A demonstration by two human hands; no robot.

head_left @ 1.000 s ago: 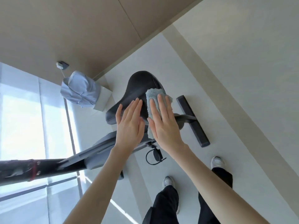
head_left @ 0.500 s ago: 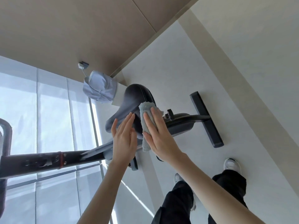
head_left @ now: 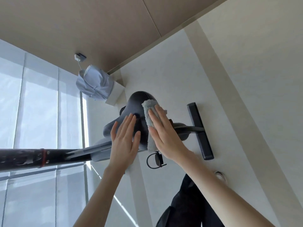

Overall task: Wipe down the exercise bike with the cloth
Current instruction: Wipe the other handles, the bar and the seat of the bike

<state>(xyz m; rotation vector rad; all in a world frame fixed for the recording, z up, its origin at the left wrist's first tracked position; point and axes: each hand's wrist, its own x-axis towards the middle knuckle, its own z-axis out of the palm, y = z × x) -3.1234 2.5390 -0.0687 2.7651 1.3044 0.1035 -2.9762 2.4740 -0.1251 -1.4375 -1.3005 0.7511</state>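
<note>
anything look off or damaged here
The black bar at left has pale, patchy marks beside its red ring, like scuffing or peeling tape. Nothing else stands out; the right hand presses the cloth to the seat.

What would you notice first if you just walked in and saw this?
Two hands in the middle: the right hand presses a fluffy pale cloth flat against the black bike seat, and the left hand lies flat on the seat beside it. On the left side, a big bright window glows.
</note>
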